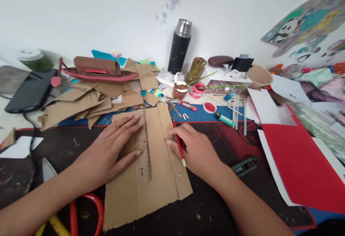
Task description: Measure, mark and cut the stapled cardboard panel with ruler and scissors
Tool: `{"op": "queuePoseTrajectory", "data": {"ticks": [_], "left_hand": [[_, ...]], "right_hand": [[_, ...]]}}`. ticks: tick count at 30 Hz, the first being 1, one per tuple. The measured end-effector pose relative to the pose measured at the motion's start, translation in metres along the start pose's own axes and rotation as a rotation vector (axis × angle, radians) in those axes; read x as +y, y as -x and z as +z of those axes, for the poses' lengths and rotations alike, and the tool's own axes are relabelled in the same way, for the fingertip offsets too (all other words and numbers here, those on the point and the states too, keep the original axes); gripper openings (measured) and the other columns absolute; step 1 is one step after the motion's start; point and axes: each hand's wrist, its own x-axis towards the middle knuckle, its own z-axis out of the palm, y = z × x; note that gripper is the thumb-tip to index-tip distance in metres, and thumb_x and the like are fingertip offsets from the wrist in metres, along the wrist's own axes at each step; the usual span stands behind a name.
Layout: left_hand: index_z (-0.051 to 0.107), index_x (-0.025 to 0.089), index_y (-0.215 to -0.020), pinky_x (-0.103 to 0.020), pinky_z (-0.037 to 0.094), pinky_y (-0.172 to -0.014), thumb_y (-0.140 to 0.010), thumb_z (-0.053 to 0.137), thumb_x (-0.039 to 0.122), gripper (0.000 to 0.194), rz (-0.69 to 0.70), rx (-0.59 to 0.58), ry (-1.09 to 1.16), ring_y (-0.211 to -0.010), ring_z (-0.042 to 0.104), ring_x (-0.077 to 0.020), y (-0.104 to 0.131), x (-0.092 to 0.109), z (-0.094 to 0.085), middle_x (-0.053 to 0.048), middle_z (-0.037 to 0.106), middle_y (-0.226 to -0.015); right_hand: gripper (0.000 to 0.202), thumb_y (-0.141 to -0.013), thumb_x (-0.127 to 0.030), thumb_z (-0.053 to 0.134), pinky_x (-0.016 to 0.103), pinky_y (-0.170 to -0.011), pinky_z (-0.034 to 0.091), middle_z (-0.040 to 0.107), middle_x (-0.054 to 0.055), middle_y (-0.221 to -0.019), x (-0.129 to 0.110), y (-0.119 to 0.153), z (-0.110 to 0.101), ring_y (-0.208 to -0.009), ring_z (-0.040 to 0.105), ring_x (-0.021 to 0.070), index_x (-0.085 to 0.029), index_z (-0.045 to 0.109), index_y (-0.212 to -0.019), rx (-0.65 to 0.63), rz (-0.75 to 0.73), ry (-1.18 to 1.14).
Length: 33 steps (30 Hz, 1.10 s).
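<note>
My left hand [118,144] lies flat with its fingers stretched out, pressing on a clear plastic ruler [145,153]. The ruler rests lengthwise on a creased sheet of brown cardboard [121,207]. On the sheet's right side, my right hand [192,146] is closed around a red pencil [180,146], its eraser end toward me. The thumb and index fingertips stick out past the pencil, over the cardboard's right-hand fold. Small metal bits, apparently staples [178,173], show near that fold.
Red-handled scissors [74,214] lie partly under my left forearm. Cardboard scraps [72,110] and a model boat [99,72] are at back left. A black flask [179,47] and paint pots [197,89] stand behind. Right are a green cutter [245,166] and red paper [302,164].
</note>
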Motion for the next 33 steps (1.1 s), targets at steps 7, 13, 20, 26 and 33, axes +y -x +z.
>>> {"op": "queuePoseTrajectory", "data": {"ticks": [7, 13, 20, 26, 33], "left_hand": [[0.038, 0.030, -0.174, -0.063, 0.040, -0.133, -0.109, 0.061, 0.051, 0.072, -0.006, 0.007, -0.002, -0.168, 0.040, -0.0383, 0.0003, -0.0014, 0.0016, -0.012, 0.047, -0.181], [0.039, 0.027, -0.173, -0.062, 0.038, -0.135, -0.109, 0.061, 0.051, 0.072, -0.005, -0.001, 0.001, -0.169, 0.038, -0.0380, 0.0012, -0.0014, 0.0008, -0.013, 0.044, -0.183], [0.043, 0.024, -0.171, -0.059, 0.037, -0.135, -0.110, 0.061, 0.051, 0.069, 0.007, 0.005, -0.004, -0.169, 0.039, -0.0369, 0.0006, -0.0018, 0.0021, -0.015, 0.047, -0.181], [0.044, 0.025, -0.171, -0.061, 0.039, -0.134, -0.109, 0.060, 0.055, 0.071, -0.005, 0.015, 0.007, -0.167, 0.042, -0.0380, 0.0007, -0.0015, 0.0022, -0.015, 0.049, -0.179], [0.044, 0.027, -0.170, -0.062, 0.038, -0.134, -0.110, 0.059, 0.054, 0.068, -0.010, 0.008, 0.017, -0.167, 0.041, -0.0379, -0.0009, -0.0012, 0.0016, -0.014, 0.049, -0.180]], "right_hand": [[0.015, -0.109, -0.031, 0.069, 0.037, -0.076, 0.055, 0.076, 0.009, -0.121, -0.0002, 0.0007, 0.0015, -0.092, 0.077, 0.0265, -0.022, 0.074, -0.120, 0.014, -0.008, 0.002], [0.016, -0.108, -0.031, 0.069, 0.038, -0.078, 0.056, 0.076, 0.010, -0.123, -0.0001, 0.0008, 0.0006, -0.095, 0.078, 0.0268, -0.023, 0.073, -0.122, 0.008, -0.006, 0.007], [0.016, -0.109, -0.031, 0.068, 0.038, -0.079, 0.056, 0.076, 0.009, -0.121, 0.0011, 0.0011, 0.0020, -0.094, 0.077, 0.0265, -0.023, 0.074, -0.122, 0.021, -0.012, 0.005], [0.016, -0.109, -0.031, 0.068, 0.039, -0.083, 0.057, 0.076, 0.010, -0.121, 0.0013, 0.0010, 0.0005, -0.098, 0.077, 0.0272, -0.023, 0.074, -0.123, 0.019, -0.019, -0.012], [0.017, -0.111, -0.033, 0.066, 0.039, -0.085, 0.057, 0.076, 0.011, -0.123, 0.0020, 0.0014, -0.0013, -0.102, 0.076, 0.0278, -0.023, 0.072, -0.123, 0.032, -0.037, -0.017]]}}
